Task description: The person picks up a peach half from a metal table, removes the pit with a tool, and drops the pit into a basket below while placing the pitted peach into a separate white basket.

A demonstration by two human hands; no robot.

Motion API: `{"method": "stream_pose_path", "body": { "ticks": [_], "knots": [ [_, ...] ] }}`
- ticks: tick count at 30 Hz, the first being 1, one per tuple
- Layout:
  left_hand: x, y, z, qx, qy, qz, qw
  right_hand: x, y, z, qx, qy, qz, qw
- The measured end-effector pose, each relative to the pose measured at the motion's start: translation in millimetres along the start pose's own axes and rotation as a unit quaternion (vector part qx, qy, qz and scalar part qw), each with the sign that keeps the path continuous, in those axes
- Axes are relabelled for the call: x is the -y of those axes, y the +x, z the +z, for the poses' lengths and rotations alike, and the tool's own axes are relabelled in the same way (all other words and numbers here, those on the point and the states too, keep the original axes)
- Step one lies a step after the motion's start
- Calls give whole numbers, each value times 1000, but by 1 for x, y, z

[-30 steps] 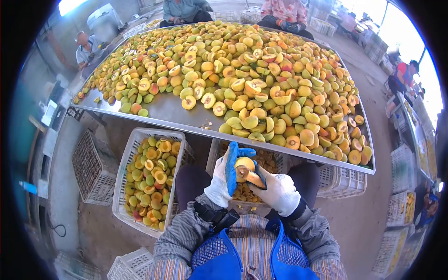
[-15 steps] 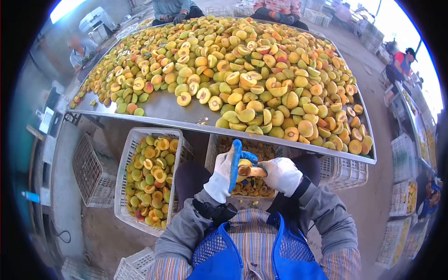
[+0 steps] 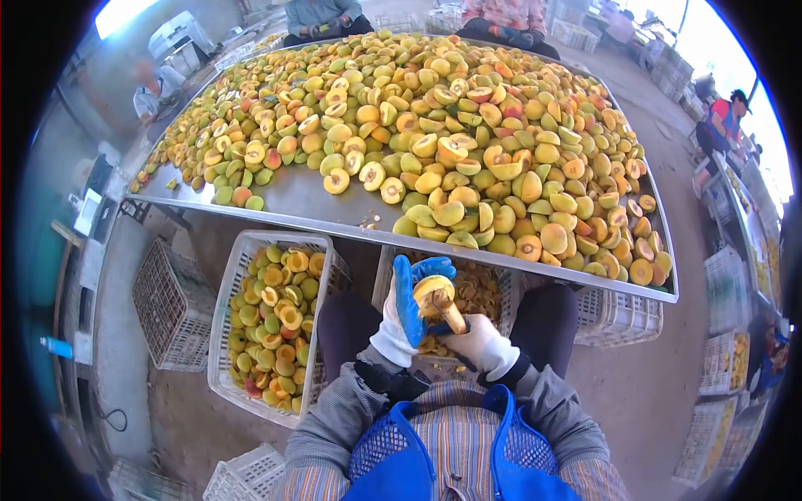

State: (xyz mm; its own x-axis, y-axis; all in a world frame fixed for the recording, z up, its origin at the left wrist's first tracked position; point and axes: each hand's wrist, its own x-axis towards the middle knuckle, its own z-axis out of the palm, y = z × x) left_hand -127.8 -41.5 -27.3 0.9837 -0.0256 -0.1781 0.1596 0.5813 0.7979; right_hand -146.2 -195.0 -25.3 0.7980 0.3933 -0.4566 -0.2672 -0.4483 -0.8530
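My left hand (image 3: 403, 311), in a white glove with a blue palm, grips a yellow peach half (image 3: 432, 290), its cut side turned toward my right hand. My right hand (image 3: 486, 346), also gloved, is closed around a pitting tool with a wooden handle (image 3: 453, 317). The tool's head meets the cut face; its exact shape is hard to make out. Below both hands, between my knees, a crate (image 3: 507, 316) holds brownish-yellow scraps. Just beyond stands a metal table (image 3: 309, 196) heaped with halved peaches (image 3: 468, 150).
A white crate (image 3: 219, 355) of hollowed peach halves stands left of my knee. Beside it is a brown-grey crate (image 3: 171, 309); another white crate (image 3: 622, 313) sits under the table's right side. Other people are across the table, at far left and at right.
My right hand has moved down and toward me, tilting the tool more steeply. The peach half's cut face now shows more. My left hand still holds it.
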Motion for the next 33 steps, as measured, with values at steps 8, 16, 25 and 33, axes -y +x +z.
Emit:
{"method": "stream_pose_path", "body": {
  "ticks": [8,16,25,33],
  "knots": [
    [5,0,5,-83,4,-5,997,-7,15,9,-40,-31,-7,999],
    [17,-2,9,-80,-24,74,994,7,13,20,-12,52,105,993],
    [12,-4,-2,-56,-16,24,998,3,12,17,33,39,79,996],
    [3,4,1,30,145,-42,988,-22,18,22,45,35,58,997]
  ]
}}
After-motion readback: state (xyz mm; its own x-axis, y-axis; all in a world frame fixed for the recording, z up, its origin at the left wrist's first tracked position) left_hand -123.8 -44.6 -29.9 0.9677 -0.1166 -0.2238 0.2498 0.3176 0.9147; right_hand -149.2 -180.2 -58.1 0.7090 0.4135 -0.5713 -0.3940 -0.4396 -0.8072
